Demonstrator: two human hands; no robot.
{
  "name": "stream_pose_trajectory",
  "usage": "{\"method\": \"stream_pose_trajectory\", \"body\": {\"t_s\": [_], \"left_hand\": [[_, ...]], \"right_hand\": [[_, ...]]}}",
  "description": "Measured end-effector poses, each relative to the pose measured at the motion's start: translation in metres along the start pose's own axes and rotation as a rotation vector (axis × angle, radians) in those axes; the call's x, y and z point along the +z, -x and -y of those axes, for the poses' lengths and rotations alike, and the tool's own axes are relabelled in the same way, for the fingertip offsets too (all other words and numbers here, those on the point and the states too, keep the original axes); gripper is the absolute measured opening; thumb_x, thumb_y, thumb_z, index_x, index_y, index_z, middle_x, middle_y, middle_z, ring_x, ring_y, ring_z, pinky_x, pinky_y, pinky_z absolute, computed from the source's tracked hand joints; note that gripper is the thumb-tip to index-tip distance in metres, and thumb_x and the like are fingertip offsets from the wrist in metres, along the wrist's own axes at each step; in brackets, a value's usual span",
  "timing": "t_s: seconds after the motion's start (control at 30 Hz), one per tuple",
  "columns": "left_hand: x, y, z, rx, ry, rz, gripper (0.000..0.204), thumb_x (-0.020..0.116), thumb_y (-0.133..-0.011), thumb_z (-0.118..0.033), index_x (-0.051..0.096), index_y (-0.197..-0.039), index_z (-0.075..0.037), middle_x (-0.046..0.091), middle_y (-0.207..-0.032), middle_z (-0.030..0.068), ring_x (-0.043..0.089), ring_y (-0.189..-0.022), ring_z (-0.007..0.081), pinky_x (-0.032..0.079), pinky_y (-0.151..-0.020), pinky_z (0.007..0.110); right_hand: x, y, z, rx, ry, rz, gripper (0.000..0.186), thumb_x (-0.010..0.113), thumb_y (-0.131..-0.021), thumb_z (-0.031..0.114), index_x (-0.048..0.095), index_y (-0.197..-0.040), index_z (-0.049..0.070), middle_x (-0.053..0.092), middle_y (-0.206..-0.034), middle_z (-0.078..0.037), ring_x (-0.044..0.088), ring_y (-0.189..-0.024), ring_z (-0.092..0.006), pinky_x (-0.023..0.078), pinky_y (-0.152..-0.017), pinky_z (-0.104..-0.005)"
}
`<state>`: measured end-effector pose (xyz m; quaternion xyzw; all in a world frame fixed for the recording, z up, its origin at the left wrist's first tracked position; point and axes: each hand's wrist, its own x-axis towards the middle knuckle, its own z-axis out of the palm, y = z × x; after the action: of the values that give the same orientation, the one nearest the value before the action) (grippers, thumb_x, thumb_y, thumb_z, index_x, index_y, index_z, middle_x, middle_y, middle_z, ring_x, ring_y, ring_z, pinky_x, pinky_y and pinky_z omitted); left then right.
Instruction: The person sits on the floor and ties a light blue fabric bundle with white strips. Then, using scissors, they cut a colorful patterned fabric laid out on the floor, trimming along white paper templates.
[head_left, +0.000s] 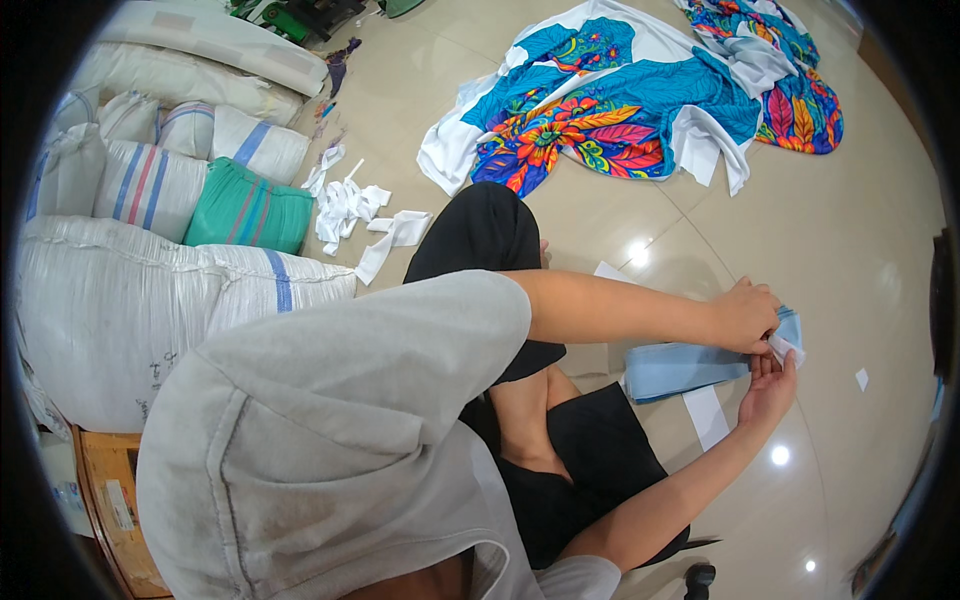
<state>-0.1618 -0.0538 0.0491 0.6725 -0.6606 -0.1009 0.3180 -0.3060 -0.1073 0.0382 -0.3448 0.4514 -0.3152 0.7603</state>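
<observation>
A folded band of light-blue cloth (685, 372) lies on the floor to the right of my bent legs. My left hand (745, 315) comes over it from above, its fingers bent and closed on the cloth near the far right end. At that same end, my right hand (768, 390) pinches a small white piece (787, 350), which looks like cloth or paper. The fingertips of both hands nearly meet there. Part of the blue cloth is hidden beneath my left hand. A white strip (707, 417) sticks out from under the band.
Colourful printed fabric (610, 110) is heaped on the tiled floor ahead. At left are stuffed white sacks (110, 300), a green sack (250, 208) and white scraps (345, 210). A wooden cabinet (105, 500) stands lower left. A small black object (700, 575) is near the lower edge.
</observation>
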Motion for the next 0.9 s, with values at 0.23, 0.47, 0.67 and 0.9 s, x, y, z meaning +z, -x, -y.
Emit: {"method": "stream_pose_trajectory", "body": {"t_s": [0.23,0.47,0.67,0.9], "left_hand": [[0.023,-0.004,-0.001,-0.359,0.213,-0.073,0.015,0.068,-0.066,-0.014,0.062,-0.072,-0.002,0.056,-0.086,0.0132,0.053,-0.089,0.0318,0.046,-0.070,0.042],[0.044,-0.013,0.009,-0.388,0.301,-0.133,0.021,0.065,-0.068,-0.012,0.060,-0.080,0.004,0.058,-0.085,0.0183,0.058,-0.083,0.0330,0.048,-0.069,0.041],[0.026,-0.023,0.008,-0.888,0.865,0.233,0.027,0.061,-0.077,-0.018,0.062,-0.088,0.007,0.061,-0.090,0.0202,0.059,-0.080,0.0251,0.045,-0.067,0.038],[0.027,-0.021,0.014,-0.975,0.873,0.237,0.027,0.062,-0.078,-0.018,0.065,-0.091,0.006,0.063,-0.092,0.0193,0.060,-0.083,0.0264,0.046,-0.069,0.037]], "right_hand": [[0.019,0.026,0.019,0.056,-0.187,0.165,0.055,0.041,-0.093,0.037,0.029,-0.133,0.001,0.050,-0.117,-0.016,0.049,-0.110,-0.0232,0.039,-0.094,-0.0375],[0.019,0.013,0.003,-0.057,0.100,0.026,0.046,0.041,-0.095,0.017,0.027,-0.133,-0.006,0.043,-0.123,-0.023,0.049,-0.112,-0.0288,0.045,-0.091,-0.0387],[0.010,-0.003,-0.014,-0.201,0.159,-0.036,0.039,0.047,-0.091,0.003,0.033,-0.125,-0.010,0.052,-0.113,-0.023,0.056,-0.105,-0.0279,0.050,-0.088,-0.0329],[0.016,-0.001,-0.018,-0.221,0.262,-0.060,0.033,0.048,-0.090,0.003,0.041,-0.119,-0.009,0.053,-0.114,-0.022,0.056,-0.106,-0.0267,0.048,-0.088,-0.0316]]}}
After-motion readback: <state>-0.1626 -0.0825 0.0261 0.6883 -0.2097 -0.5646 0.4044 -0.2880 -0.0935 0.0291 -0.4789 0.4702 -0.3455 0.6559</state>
